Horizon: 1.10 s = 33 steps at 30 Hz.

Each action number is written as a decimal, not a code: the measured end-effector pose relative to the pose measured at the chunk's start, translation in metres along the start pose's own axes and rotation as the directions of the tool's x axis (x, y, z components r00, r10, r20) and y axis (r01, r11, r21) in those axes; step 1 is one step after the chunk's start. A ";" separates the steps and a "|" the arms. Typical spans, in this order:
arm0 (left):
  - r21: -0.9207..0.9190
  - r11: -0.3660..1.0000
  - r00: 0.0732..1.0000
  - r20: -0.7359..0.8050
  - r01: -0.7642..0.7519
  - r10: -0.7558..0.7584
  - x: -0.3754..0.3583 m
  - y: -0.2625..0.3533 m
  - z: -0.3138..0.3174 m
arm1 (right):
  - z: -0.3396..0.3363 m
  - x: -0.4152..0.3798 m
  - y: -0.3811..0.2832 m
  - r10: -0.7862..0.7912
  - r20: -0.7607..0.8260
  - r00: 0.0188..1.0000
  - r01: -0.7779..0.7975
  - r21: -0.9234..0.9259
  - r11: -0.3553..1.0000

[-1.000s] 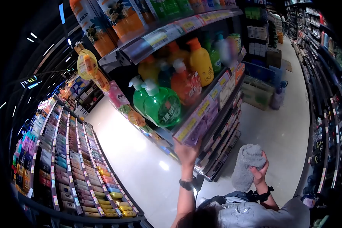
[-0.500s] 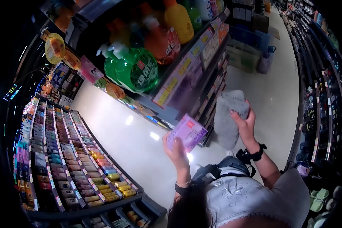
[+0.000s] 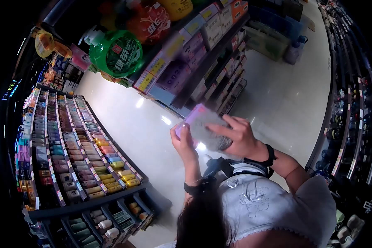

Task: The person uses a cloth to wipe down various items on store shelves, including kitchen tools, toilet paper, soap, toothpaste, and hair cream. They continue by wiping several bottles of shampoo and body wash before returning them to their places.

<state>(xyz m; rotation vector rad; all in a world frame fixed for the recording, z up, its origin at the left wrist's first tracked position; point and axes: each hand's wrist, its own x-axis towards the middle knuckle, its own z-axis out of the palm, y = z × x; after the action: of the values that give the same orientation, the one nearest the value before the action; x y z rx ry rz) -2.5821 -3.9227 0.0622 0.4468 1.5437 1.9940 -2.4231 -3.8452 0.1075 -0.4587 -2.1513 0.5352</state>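
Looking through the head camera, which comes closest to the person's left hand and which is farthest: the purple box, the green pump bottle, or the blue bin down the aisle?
From the left hand:
1. Purple box, held in that hand, with the grey cloth pressed on it.
2. Green pump bottle, on the shelf up and to the left.
3. Blue bin, on the floor far up the aisle, to the right.

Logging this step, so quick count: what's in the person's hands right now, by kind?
Purple packet, in the left hand: 1
Grey cloth, pressed on the packet by the right hand: 1
Total: 2
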 end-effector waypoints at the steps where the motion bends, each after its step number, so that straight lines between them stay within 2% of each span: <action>1: -0.067 0.998 1.000 -0.020 0.003 -0.004 -0.002 -0.008 0.002 | -0.008 0.001 0.010 0.052 -0.028 0.998 -0.051 0.023 0.998; 4: -0.111 0.994 0.999 -0.032 -0.021 0.018 -0.006 -0.017 0.003 | -0.019 -0.005 0.046 0.202 -0.166 0.965 -0.197 0.045 0.979; 6: -0.250 0.967 0.999 0.017 0.051 -0.048 -0.011 -0.015 0.011 | -0.033 -0.015 0.059 0.205 -0.171 0.964 -0.217 -0.055 0.975; 7: -0.260 0.962 0.997 0.029 0.078 -0.073 -0.016 -0.012 0.016 | -0.039 -0.022 0.064 0.208 -0.167 0.964 -0.227 -0.106 0.968; 8: -0.268 0.957 0.994 0.040 0.112 -0.105 -0.021 -0.013 0.017 | -0.046 -0.029 0.065 0.247 -0.142 0.958 -0.257 -0.050 0.965; 11: -0.237 0.967 0.996 -0.001 0.090 -0.093 -0.028 -0.029 0.032 | -0.065 -0.047 0.068 0.344 -0.054 0.938 -0.338 0.096 0.936; 12: -0.226 0.969 0.995 0.008 0.097 -0.098 -0.033 -0.032 0.037 | -0.071 -0.054 0.071 0.303 -0.049 0.952 -0.298 0.087 0.950; 13: -0.138 0.987 0.997 0.012 0.078 -0.077 -0.039 -0.037 0.039 | -0.076 -0.060 0.069 0.263 -0.047 0.964 -0.259 0.083 0.962; 15: 0.044 0.999 0.999 0.039 0.021 -0.023 -0.047 -0.044 0.049 | -0.079 -0.069 0.066 0.196 -0.030 0.980 -0.194 0.062 0.979; 16: 0.108 0.992 0.997 0.028 -0.071 0.069 -0.053 -0.045 0.057 | -0.079 -0.074 0.063 0.175 -0.011 0.984 -0.175 0.043 0.984; 17: 0.271 0.940 0.978 0.090 -0.207 0.190 -0.061 -0.042 0.064 | -0.079 -0.078 0.062 0.158 0.006 0.987 -0.158 0.022 0.987; 18: 0.414 0.844 0.939 0.175 -0.342 0.295 -0.067 -0.038 0.068 | -0.078 -0.078 0.064 0.220 -0.020 0.975 -0.218 0.071 0.973; 20: 0.452 0.676 0.813 0.362 -0.582 0.456 -0.069 -0.039 0.066 | -0.075 -0.073 0.075 0.342 -0.066 0.937 -0.327 0.172 0.929; 21: 0.449 0.572 0.726 0.453 -0.687 0.517 -0.067 -0.040 0.065 | -0.075 -0.069 0.084 0.415 -0.084 0.906 -0.399 0.158 0.903; 24: 0.451 0.404 0.604 0.622 -0.796 0.498 -0.064 -0.041 0.055 | -0.072 -0.065 0.096 0.415 -0.067 0.907 -0.414 0.036 0.910; 25: 0.468 0.354 0.586 0.644 -0.810 0.491 -0.064 -0.040 0.058 | -0.070 -0.064 0.094 0.295 -0.006 0.955 -0.295 0.010 0.955; 28: 0.545 0.304 0.623 0.700 -0.782 0.348 -0.061 -0.035 0.056 | -0.074 -0.054 0.066 0.052 0.150 0.987 -0.064 0.072 0.995; 31: 0.586 0.342 0.676 0.673 -0.735 0.300 -0.068 -0.032 0.046 | -0.071 -0.053 0.075 0.026 0.198 0.980 -0.046 0.097 0.994; 32: 0.559 0.317 0.643 0.666 -0.766 0.379 -0.069 -0.031 0.044 | -0.067 -0.055 0.086 0.131 0.188 0.973 -0.164 0.177 0.970; 33: 0.531 0.291 0.603 0.656 -0.796 0.454 -0.071 -0.032 0.044 | -0.061 -0.056 0.103 0.154 0.124 0.980 -0.173 0.163 0.971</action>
<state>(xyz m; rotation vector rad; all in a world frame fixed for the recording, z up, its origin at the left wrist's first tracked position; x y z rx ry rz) -2.4935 -3.9273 0.0497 2.0365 2.1119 1.3187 -2.3282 -3.7738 0.0501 -0.5235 -2.1595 0.8509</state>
